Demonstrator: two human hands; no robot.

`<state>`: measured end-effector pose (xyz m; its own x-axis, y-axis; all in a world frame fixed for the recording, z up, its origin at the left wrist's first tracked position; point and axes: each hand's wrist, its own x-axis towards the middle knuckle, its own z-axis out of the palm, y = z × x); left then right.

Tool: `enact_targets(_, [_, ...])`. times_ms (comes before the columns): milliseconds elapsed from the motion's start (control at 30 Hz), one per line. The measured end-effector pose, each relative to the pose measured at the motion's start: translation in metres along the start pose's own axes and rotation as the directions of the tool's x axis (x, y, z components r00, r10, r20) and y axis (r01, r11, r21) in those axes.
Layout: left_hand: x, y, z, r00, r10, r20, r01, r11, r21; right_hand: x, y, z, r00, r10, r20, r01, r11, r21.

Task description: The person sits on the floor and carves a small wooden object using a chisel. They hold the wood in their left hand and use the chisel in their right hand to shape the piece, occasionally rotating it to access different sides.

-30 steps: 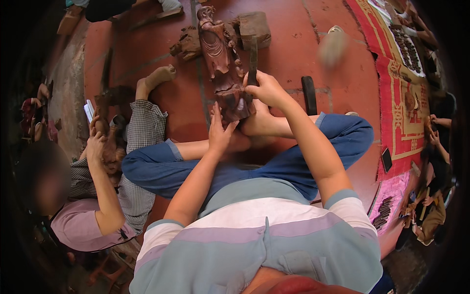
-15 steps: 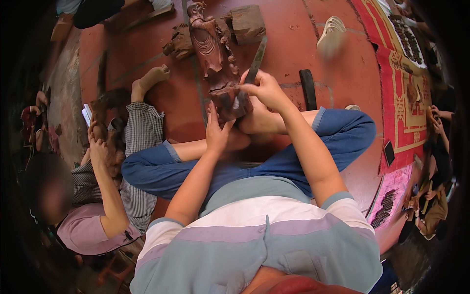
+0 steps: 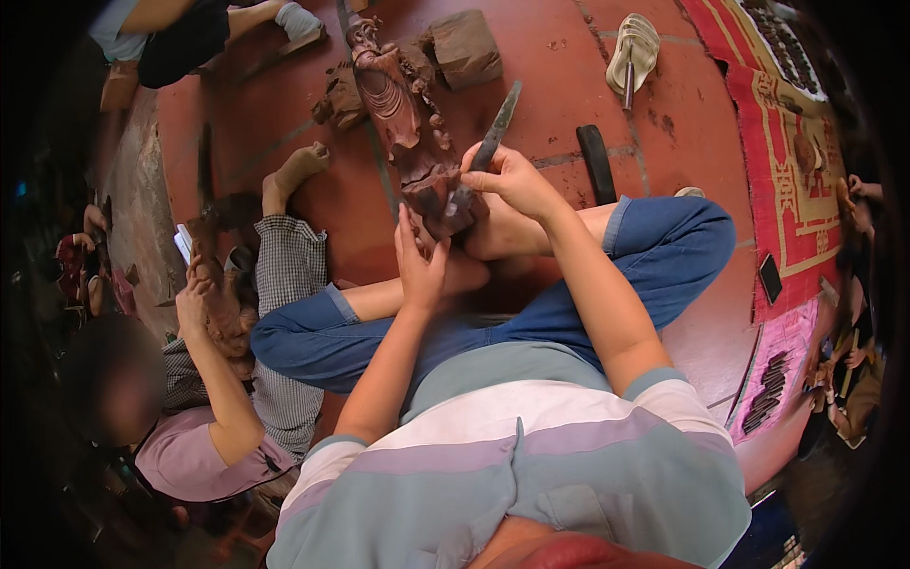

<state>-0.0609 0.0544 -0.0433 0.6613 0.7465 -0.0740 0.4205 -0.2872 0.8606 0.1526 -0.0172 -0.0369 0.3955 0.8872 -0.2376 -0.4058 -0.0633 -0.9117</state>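
A reddish-brown carved wooden statue (image 3: 391, 106) of a robed figure lies in front of me, head end away and base toward me. My left hand (image 3: 420, 266) steadies the near end of the base, fingers along its left side and thumb at the end. In my right hand (image 3: 515, 182) is a long dark hand tool (image 3: 497, 125), gripped at its middle. Its tapered end points up and away; a shiny lower end shows below my fingers at the base. Whether that end touches the wood I cannot tell. My bare foot (image 3: 498, 232) presses beside the base.
Wooden blocks (image 3: 466, 49) flank the statue on the tiled floor. A dark bar (image 3: 595, 163) and a pale sandal (image 3: 633, 52) lie to the right. Beyond them are a red mat (image 3: 763, 171) and a phone (image 3: 771, 278). A co-worker (image 3: 204, 436) sits close on my left.
My right hand has turned the tool, so its upper part leans more to the right. The left hand stays at the base. The whole view has shifted slightly.
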Motion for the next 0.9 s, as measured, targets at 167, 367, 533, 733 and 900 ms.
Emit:
enact_targets(167, [-0.016, 0.077, 0.004, 0.848, 0.510, 0.144, -0.529, 0.832, 0.167, -0.004, 0.015, -0.012, 0.995, 0.064, -0.081, -0.058, 0.996, 0.071])
enact_targets(367, [-0.006, 0.104, 0.036, 0.891, 0.169, 0.422, -0.137, 0.985, -0.104, -0.002, 0.027, -0.003, 0.998, 0.002, -0.059, 0.007, 0.989, 0.150])
enact_targets(533, [-0.004, 0.099, 0.048, 0.914, 0.167, 0.370, -0.142, 0.985, -0.094, -0.003, 0.030, -0.006, 0.994, -0.017, -0.109, 0.025, 0.997, 0.076])
enact_targets(733, [0.007, 0.086, 0.045, 0.875, 0.074, 0.478, -0.059, 0.997, -0.047, 0.003, 0.033, -0.012, 0.993, 0.092, -0.073, -0.069, 0.960, 0.270])
enact_targets(900, [-0.012, 0.084, 0.047, 0.907, 0.203, 0.370, -0.225, 0.974, 0.016, -0.010, 0.008, 0.003, 1.000, -0.002, -0.025, 0.005, 0.996, 0.094])
